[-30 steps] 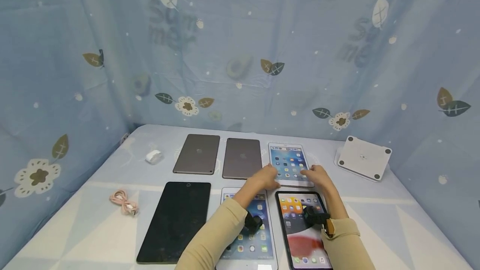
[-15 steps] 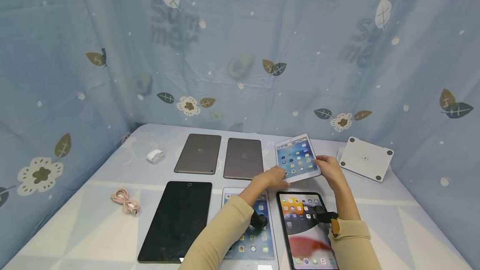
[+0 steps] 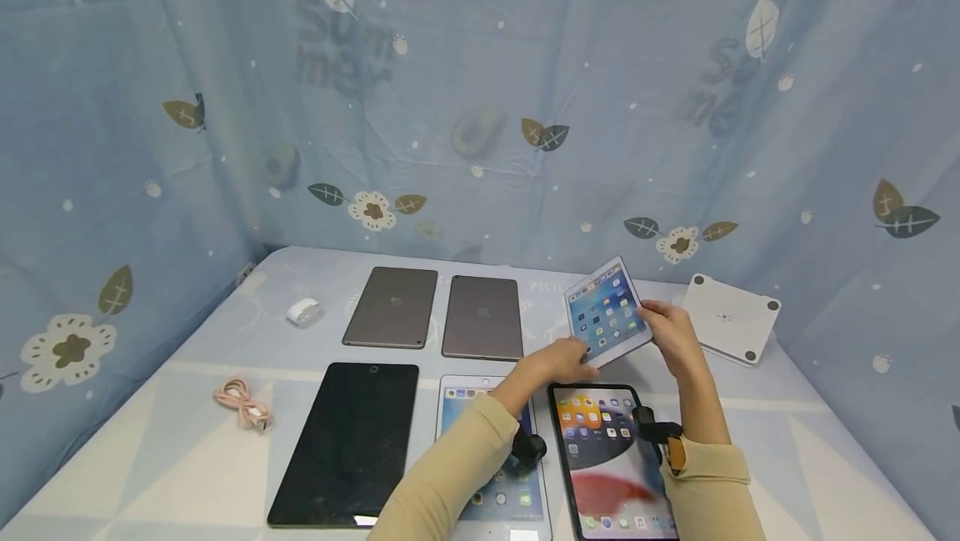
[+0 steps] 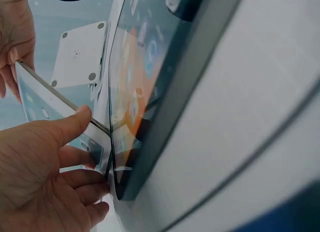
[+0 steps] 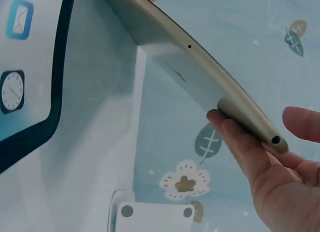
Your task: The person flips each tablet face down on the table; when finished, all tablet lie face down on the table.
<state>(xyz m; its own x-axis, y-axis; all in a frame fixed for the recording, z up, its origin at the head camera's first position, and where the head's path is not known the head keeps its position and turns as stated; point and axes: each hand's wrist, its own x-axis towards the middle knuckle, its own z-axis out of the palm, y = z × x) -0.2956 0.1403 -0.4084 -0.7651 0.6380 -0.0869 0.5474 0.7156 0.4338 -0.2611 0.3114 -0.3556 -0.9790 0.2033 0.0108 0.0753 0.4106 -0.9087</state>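
Patterned curtain (image 3: 480,91) beyond desk (image 3: 165,449); small white tablet (image 3: 606,312) tilted just ahead of left hand (image 3: 557,361), pinched by near corner, and left of right hand (image 3: 672,336), pinched by side; long axis leading away.

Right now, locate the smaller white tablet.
In the head view, the smaller white tablet is right of center, held tilted between left hand and right hand, beyond the lit black-framed tablet, left of the white stand.

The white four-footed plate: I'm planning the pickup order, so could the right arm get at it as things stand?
Probably, once freed: the right grip is near the plate, with nothing seen standing between them, but it holds the small white tablet, which the left grip also holds.
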